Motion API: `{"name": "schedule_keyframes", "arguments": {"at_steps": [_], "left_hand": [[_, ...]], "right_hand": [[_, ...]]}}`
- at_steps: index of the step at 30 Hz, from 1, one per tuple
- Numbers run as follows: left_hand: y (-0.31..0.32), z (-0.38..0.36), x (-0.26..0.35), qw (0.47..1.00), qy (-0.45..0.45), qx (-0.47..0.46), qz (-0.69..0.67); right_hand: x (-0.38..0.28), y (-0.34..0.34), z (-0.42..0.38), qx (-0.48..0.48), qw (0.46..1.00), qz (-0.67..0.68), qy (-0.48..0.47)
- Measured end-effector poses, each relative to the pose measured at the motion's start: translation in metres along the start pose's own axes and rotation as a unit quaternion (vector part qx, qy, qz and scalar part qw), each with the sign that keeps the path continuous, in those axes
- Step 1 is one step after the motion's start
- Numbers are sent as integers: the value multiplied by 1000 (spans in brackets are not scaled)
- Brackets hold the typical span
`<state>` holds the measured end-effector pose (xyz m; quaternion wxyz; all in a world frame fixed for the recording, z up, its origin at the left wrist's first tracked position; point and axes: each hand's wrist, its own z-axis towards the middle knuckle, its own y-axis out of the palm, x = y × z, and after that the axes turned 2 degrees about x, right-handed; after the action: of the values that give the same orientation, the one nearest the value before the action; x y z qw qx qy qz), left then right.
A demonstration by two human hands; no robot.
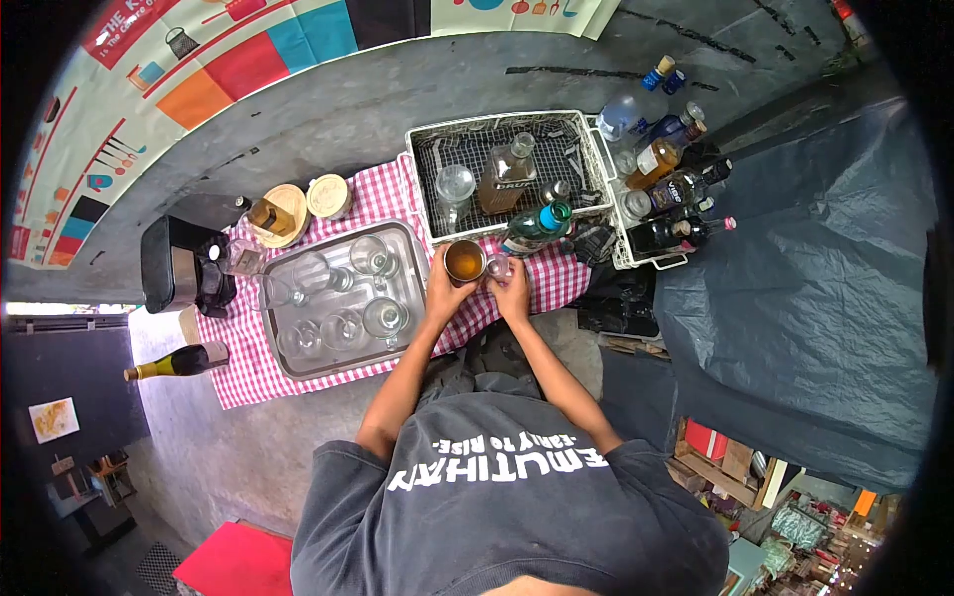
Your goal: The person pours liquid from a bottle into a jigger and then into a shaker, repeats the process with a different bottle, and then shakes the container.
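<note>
My left hand [446, 288] is wrapped around a metal cup [465, 260] with amber liquid inside. Close beside it, my right hand [513, 292] grips a small clear glass [498, 266], its rim right at the cup's side. Both hands are over the front edge of the red checkered cloth [558, 279]. Just beyond them stands a green bottle with a blue neck band [537, 228]. To the left of my left hand lies a metal tray [288, 366] with several stemmed and handled glasses on it.
A white wire basket [409, 174] at the back holds a brown bottle [507, 176] and a clear glass [455, 189]. Several liquor bottles [656, 164] crowd a rack at right. A wine bottle [179, 361], black dispenser [169, 264] and lidded tub [328, 197] stand at left.
</note>
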<state>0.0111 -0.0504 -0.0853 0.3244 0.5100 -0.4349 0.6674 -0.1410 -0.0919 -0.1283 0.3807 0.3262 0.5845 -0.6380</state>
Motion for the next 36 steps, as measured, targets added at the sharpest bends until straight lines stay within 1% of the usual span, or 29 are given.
{"name": "schedule_keyframes", "arguments": {"at_steps": [2, 3, 4, 6, 8, 9, 13, 15, 16, 18, 19, 20, 21, 23, 24, 26, 27, 28, 29, 30, 31, 32, 34, 36], "left_hand": [[0, 0, -1, 1000, 4, 4, -4], [-1, 2, -1, 1000, 16, 0, -5], [-1, 2, 0, 1000, 27, -4, -7], [-3, 0, 1, 1000, 10, -13, -15], [-2, 0, 2, 1000, 14, -8, -4], [0, -1, 2, 1000, 17, 3, 13], [0, -2, -4, 1000, 15, -6, 16], [3, -4, -5, 999, 22, 9, 24], [3, -4, -5, 999, 32, 22, 29], [1, -5, 0, 999, 34, 20, 25], [-2, -6, 10, 997, 42, 27, 62], [-5, -7, 21, 993, 50, 34, 98], [-6, -8, 23, 993, 51, 34, 100], [-9, -10, 29, 983, 86, 60, 148], [-10, -10, 33, 983, 88, 59, 149], [-13, -11, 42, 969, 160, 94, 163], [-14, -15, 61, 974, 157, 96, 134], [-15, -18, 71, 974, 158, 93, 135], [-16, -22, 80, 975, 172, 78, 118], [-13, -26, 84, 976, 182, 63, 101], [-8, -29, 87, 980, 182, 63, 44], [-5, -31, 90, 980, 184, 63, 47], [-1, -35, 98, 973, 204, -56, 90], [17, -36, 100, 982, 170, -69, 43]], "right_hand": [[4, 0, 0, -17, 999, 50, 4], [3, -2, -1, -31, 998, 55, 24], [2, -3, -1, -31, 998, 54, 24], [0, -3, -1, -30, 998, 52, 12], [0, -4, -1, -55, 995, 66, 50], [3, -3, -2, -61, 993, 89, 49], [11, -4, -3, -80, 989, 116, 48], [6, -10, -5, -92, 981, 158, 66], [2, -14, -7, -95, 980, 160, 64], [-6, -25, -13, -87, 982, 125, 110], [-6, -30, -16, -90, 986, 96, 104], [-6, -34, -18, -90, 986, 97, 103], [-4, -38, -21, -81, 987, 98, 102], [0, -48, -26, -71, 987, 101, 101], [1, -54, -27, -60, 988, 97, 102], [1, -66, -28, -47, 989, 96, 104], [1, -73, -28, -34, 993, 81, 73], [-5, -79, -27, -21, 997, 66, 42], [-11, -86, -26, -17, 995, 41, 86], [-13, -93, -25, -16, 995, 41, 90], [-15, -99, -22, -12, 995, 55, 80], [-18, -104, -16, -8, 995, 72, 66], [-20, -115, -5, 2, 995, 82, 57], [-20, -126, 14, 19, 998, 63, 12]]}}
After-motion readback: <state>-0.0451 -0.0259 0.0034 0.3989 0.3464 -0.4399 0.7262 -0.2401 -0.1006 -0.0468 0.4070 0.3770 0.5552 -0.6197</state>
